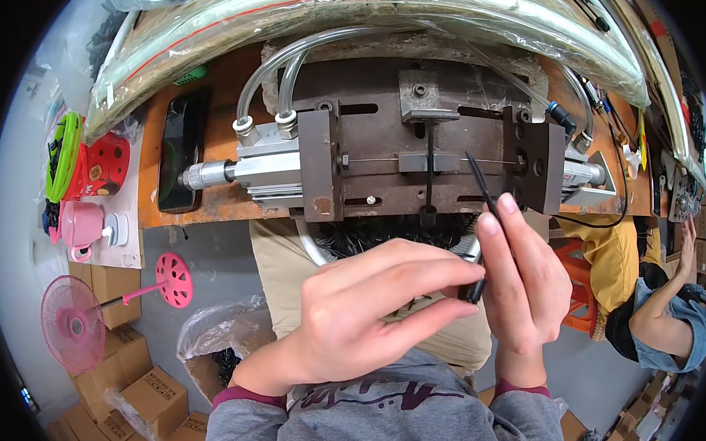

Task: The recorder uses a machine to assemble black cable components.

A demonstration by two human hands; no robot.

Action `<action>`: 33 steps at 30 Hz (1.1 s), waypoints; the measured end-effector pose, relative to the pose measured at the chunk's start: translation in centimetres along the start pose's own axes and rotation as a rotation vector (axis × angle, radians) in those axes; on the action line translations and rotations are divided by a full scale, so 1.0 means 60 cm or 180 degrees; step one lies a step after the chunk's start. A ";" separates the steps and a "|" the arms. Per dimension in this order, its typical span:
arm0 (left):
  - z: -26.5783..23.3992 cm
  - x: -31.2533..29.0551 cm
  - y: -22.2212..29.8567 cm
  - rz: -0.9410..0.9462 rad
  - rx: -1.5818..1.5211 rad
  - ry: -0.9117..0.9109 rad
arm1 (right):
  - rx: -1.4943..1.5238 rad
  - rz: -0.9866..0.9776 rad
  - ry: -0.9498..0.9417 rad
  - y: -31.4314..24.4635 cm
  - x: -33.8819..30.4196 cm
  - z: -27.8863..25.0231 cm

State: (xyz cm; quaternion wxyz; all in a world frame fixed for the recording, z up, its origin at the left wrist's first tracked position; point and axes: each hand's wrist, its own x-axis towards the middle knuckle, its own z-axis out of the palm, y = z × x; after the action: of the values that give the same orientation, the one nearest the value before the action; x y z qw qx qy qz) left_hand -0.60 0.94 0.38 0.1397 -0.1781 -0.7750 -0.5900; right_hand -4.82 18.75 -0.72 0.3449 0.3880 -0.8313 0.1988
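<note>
Over my lap, both hands work close together. My right hand (527, 283) has its fingers closed around a thin black rod (481, 179), whose slim end points up toward the machine. Beside it, my left hand (381, 300) pinches a short black piece (471, 291) between thumb and fingertips; whether that piece joins the rod is hidden by the fingers. In front stands a dark metal clamping fixture (371, 162). Another black rod (430, 165) stands upright at its middle, between two small grey jaws (413, 162).
Air cylinders (268, 173) with clear hoses (257, 78) flank the fixture. A black phone (181, 150) lies on the wooden bench at left. Black pieces (392, 236) lie below the fixture. A pink fan (75, 323) and cartons (152, 401) stand at left. Another person (668, 321) sits at right.
</note>
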 end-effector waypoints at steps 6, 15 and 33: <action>-0.002 -0.004 -0.024 0.0285 0.1675 0.0043 | 0.0455 0.1001 0.0597 0.013 -0.022 0.001; 0.012 0.018 -0.047 0.0472 0.2509 -0.0290 | 0.2182 0.2516 0.0715 0.004 -0.016 -0.027; 0.023 -0.013 -0.019 0.0797 0.1169 0.0166 | 0.3757 0.2731 -0.0103 -0.050 -0.017 0.015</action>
State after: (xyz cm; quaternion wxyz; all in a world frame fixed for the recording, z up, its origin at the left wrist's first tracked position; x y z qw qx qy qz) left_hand -0.40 1.92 -1.28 0.2618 -0.2291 -0.8375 -0.4214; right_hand -2.40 16.86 -1.90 -0.0423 0.1522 -0.6695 0.7258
